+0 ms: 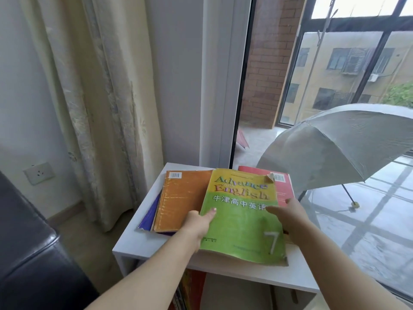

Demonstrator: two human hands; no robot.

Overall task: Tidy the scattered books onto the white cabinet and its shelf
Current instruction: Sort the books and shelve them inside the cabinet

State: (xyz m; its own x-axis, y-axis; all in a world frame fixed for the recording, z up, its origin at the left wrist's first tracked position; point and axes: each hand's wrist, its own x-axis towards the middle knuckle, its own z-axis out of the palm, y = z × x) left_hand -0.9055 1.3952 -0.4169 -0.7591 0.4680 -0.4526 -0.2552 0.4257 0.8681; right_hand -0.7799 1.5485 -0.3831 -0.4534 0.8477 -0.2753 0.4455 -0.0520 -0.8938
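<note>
1. The green-and-yellow "Advance with English" textbook (241,222), marked with a large 7, is over the top of the white cabinet (136,240), cover up; its far right corner is curled and torn
2. The left hand (199,224) grips this textbook at its left edge: the thumb presses down on the green cover and the other fingers are hidden beneath it
3. The right hand (288,217) is at the textbook's right edge with its fingers stretched out towards the left across the cover; the hand is blurred, so I cannot tell whether it presses on the book
4. An orange book (183,198) lies flat on the cabinet to the left, with its right edge under the green textbook, and a purple book (148,214) sticks out from below it
5. A pink book (285,189) lies at the far right of the cabinet, partly covered by the textbook
6. More books (190,289) stand in the shelf under the cabinet top
7. Around the cabinet: a cream curtain (93,97) and a wall socket (39,172) to the left, a dark leather seat (24,247) at the near left, and an open grey umbrella (348,148) beyond the glass on the right
</note>
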